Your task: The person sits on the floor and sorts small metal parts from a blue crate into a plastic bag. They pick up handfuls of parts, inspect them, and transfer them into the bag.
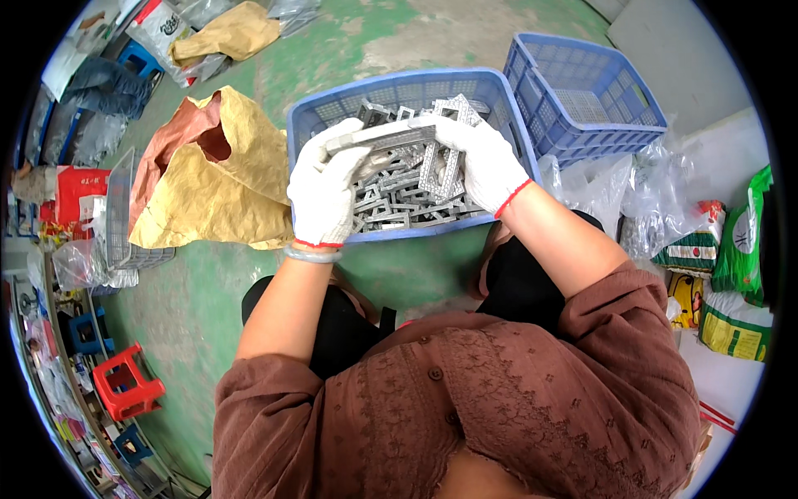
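Both my hands wear white knitted gloves with red cuffs. Between them, above a blue plastic basket [399,81], I hold a small stack of grey metal frame-like parts [391,135]. My left hand [326,187] is closed round the stack's left end, thumb and fingers on either side. At the right end, my right hand [482,158] grips the stack, its fingers partly hidden. Below, many loose grey metal parts [391,204] of the same sort lie jumbled in the basket. One rectangular part [440,170] stands up close beside my right hand.
Another blue basket [598,137] stands at the back right. Left of the basket sits a yellow woven sack [224,195]. Clear plastic bags [657,200] and filled sacks [744,241] lie along the right wall. A red stool [126,382] is at the lower left, near shelves.
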`<state>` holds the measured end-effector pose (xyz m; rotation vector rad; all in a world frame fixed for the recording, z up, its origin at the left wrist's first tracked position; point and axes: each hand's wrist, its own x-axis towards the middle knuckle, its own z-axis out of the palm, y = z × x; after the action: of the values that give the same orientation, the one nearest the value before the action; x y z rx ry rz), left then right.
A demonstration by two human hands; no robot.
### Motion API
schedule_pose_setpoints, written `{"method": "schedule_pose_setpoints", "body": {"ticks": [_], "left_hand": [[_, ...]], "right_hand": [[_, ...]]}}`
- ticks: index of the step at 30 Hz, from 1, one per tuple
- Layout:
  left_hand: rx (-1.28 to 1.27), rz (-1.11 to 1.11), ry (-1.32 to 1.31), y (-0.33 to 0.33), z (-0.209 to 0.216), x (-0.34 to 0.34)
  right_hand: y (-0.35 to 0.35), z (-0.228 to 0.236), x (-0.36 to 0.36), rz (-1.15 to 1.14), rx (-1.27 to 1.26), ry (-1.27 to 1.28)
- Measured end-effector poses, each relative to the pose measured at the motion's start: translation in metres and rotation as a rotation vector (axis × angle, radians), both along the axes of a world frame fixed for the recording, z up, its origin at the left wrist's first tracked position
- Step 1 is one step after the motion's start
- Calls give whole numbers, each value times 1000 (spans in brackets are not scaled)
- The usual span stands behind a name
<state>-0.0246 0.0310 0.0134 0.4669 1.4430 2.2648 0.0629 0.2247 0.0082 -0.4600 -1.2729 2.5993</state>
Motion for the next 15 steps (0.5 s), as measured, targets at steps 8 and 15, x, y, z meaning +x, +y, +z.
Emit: {"method": "schedule_pose_setpoints", "body": {"ticks": [8,15], "left_hand": [[-149,-58,-331,-33,-32,-12],[-324,241,-610,-131,-97,-36]], "right_hand": [[35,6,8,-32,156,-149],[47,3,12,-189,145,-142]]}}
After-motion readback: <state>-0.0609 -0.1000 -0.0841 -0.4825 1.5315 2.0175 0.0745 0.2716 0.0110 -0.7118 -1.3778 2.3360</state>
